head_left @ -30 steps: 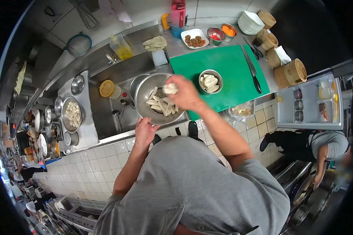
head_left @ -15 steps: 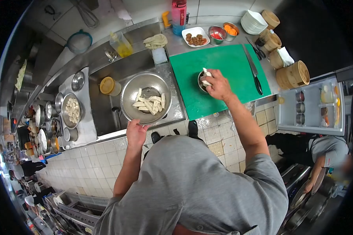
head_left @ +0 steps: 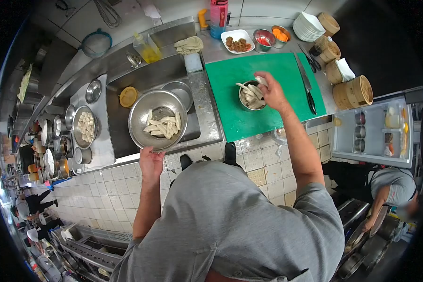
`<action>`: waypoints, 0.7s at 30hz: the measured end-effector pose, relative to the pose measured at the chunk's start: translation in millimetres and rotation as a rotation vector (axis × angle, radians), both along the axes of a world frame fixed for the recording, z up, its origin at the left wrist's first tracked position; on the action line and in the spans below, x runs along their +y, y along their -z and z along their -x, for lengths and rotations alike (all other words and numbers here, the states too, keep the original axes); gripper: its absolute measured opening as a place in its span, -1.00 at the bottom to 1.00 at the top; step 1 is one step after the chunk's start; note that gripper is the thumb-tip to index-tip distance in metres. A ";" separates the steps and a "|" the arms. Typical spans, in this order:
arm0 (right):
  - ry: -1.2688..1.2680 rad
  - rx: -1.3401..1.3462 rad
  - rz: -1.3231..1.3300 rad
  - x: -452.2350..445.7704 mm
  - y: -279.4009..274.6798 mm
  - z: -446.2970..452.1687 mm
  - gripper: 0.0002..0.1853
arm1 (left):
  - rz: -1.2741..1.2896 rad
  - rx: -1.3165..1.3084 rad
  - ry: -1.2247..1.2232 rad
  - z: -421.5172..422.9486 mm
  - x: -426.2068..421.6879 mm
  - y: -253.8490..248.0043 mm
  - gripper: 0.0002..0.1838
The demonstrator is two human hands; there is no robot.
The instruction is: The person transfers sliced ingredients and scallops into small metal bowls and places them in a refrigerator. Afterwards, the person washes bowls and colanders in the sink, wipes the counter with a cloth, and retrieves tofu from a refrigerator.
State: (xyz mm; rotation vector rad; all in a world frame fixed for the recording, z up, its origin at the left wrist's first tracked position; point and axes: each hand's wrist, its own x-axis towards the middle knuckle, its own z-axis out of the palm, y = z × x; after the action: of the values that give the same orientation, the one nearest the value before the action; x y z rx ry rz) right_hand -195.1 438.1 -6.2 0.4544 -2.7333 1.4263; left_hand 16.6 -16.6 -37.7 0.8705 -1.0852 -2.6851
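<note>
My left grip [head_left: 151, 163] is closed on the near rim of a large metal bowl [head_left: 139, 113], left of the middle of the frame. The bowl sits above the sink [head_left: 121, 131], and pale strips [head_left: 162, 128] lie together on its bottom, toward the side nearest me. Just behind it, partly hidden, is a round metal pan [head_left: 185, 92], and to its upper left a tub with a yellow lid [head_left: 128, 97].

My right grip [head_left: 273, 94] is at the small metal bowl [head_left: 254, 110], right of centre. My fingers are bent around a pale piece [head_left: 262, 81] at the bowl's upper right edge; I cannot tell whether I am pinching it or only touching it. More pale strips [head_left: 252, 96] heap up in the small bowl, one jutting past its left rim.

The small bowl stands on a green cutting board [head_left: 282, 68], which lies on the steel worktop [head_left: 207, 105]. A knife [head_left: 304, 80] lies along the board's right side, its dark handle toward me. Above the board, at the top of the frame, is a white dish [head_left: 240, 33] of brown pieces [head_left: 238, 45].
</note>
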 end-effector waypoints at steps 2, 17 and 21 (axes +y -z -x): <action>0.023 0.020 0.056 -0.5 -6.3 -1.4 -0.51 | 0.002 -0.001 0.010 -0.5 -4.8 3.5 -0.71; 0.015 -0.040 -0.042 -8.5 -31.0 -41.3 -0.53 | 0.021 0.012 0.024 6.9 2.4 -6.3 -0.65; -0.168 0.092 -0.172 -14.5 -24.9 -42.9 -0.53 | 0.023 0.007 0.013 7.5 2.8 -6.7 -0.65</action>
State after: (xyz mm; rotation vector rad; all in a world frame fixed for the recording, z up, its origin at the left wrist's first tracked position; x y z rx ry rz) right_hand -152.2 423.6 18.7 0.7531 -2.8119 1.1705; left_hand 9.1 -13.8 -31.0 0.8527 -1.1217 -2.6780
